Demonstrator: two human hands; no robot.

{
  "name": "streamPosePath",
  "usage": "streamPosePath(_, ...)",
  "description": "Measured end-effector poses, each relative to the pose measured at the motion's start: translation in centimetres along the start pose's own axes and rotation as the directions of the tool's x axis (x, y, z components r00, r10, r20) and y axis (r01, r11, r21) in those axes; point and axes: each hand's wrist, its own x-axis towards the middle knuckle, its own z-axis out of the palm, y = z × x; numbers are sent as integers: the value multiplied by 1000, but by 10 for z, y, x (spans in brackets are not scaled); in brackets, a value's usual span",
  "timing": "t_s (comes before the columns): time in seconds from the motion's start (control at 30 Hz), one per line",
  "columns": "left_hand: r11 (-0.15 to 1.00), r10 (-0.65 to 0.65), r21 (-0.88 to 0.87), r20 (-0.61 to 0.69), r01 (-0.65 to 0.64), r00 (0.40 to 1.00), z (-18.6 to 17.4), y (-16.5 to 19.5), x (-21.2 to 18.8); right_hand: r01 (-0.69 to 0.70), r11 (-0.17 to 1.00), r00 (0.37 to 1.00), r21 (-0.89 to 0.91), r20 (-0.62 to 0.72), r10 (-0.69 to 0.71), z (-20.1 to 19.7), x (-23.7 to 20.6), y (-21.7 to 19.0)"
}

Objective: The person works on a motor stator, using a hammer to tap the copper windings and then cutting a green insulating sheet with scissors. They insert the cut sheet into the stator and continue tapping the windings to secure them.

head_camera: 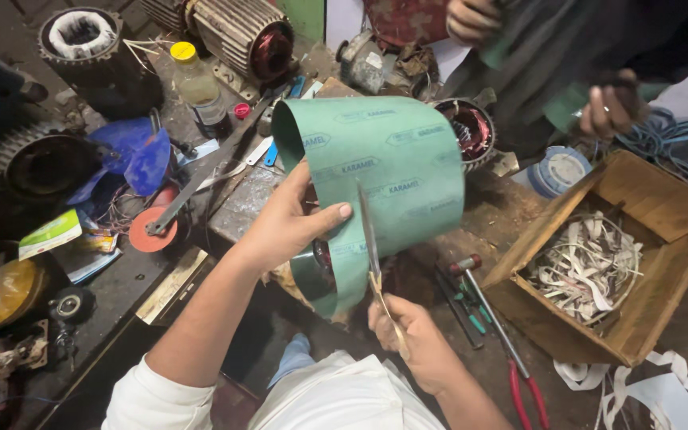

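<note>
Underneath, cluttered workbench (201, 263), motor parts (244, 36).

The scene is dim overall, with a soft light from above and ahead that falls brightest on the curled green sheet (384, 167) and on the white sleeves at the bottom edge, while the bench (121, 287) at the left sinks into deep shadow where small parts are hard to make out. A faint sheen shows on the sheet's curved top and on the scissors (372, 255), without harsh glare, and the wooden box (654, 279) at right is evenly, warmly lit. The wide lens bends things outward toward the corners, and the far edges look slightly soft next to the sharp centre.
</note>
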Motion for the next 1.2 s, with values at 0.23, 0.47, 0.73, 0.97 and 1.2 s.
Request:
streamPosePath(0.23,979,-196,-81,-144,186,970,-13,15,15,-25,972,998,-233,-57,12,-8,-6,14)
streamPosePath(0.47,1000,26,9,12,-26,1000,-3,6,3,140,990,982,-4,130,-138,-11,-2,0)
streamPosePath(0.73,985,-143,-91,9,144,990,-4,0,2,-24,978,996,-208,-85,6,-8,0,-1)
streamPosePath(0.97,979,-156,-156,-147,133,977,-19,14,18,-41,967,999,-251,-44,31,-14,-11,4)
streamPosePath(1.2,999,29,-14,-17,-29,999,3,8,1,22,1000,999,19,31,-22,-8,0,-3)
